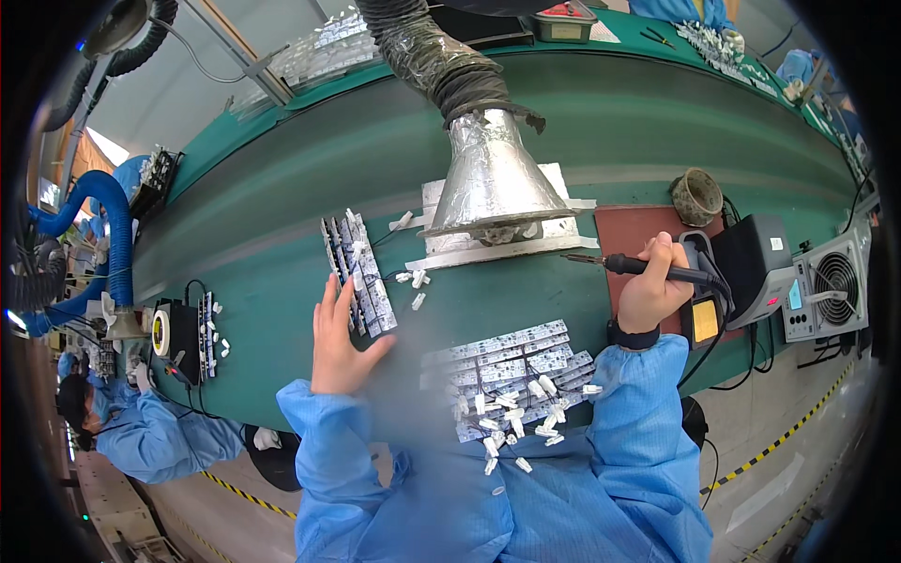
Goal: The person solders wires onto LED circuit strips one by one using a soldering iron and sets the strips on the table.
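My left hand (340, 342) has its fingers spread and its thumb out, over the near left edge of a stack of white circuit board strips (377, 298). Whether the fingertips touch the strips I cannot tell. In my right hand (654, 293) is a soldering iron (622, 264), its tip pointing left below the fume hood. A second group of board strips (526, 349) lies close to my body, with black wires and several white connectors (514, 413) across it. Between the two groups a grey blur hides part of the table.
A metal fume hood (497, 178) hangs over a white taped board (554, 249). On the right are a brown mat (619, 225), a round pot (696, 197), a soldering station (755, 267), a yellow sponge (704, 321) and a fan unit (833, 280). A co-worker (155, 432) sits left.
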`<state>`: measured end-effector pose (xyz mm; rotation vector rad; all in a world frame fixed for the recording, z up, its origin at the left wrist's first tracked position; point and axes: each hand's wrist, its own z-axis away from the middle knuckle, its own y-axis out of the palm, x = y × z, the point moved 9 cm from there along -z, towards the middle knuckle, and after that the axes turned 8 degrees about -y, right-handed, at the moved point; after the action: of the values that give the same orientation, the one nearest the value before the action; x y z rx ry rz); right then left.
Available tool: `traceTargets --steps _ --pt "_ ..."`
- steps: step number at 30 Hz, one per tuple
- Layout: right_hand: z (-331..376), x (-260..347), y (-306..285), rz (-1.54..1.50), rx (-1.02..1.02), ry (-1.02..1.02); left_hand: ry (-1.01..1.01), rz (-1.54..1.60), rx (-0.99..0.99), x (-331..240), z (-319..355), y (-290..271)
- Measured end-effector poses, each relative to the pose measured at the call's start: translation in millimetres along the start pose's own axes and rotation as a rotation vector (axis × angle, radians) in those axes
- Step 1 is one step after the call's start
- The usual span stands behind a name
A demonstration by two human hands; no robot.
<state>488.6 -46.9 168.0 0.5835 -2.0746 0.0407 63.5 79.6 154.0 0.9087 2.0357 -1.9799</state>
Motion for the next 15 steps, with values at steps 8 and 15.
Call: traceTargets --steps 8,15 --pt "-0.6 -0.2 0.8 -0.025 0.017 0.006 -0.035 0.11 -0.013 24.0 -16.5 1.5" --pt "0.5 1.1 3.6 -0.026 0.036 -0.008 -0.017 0.011 -0.347 -12.0 7.7 -32.3"
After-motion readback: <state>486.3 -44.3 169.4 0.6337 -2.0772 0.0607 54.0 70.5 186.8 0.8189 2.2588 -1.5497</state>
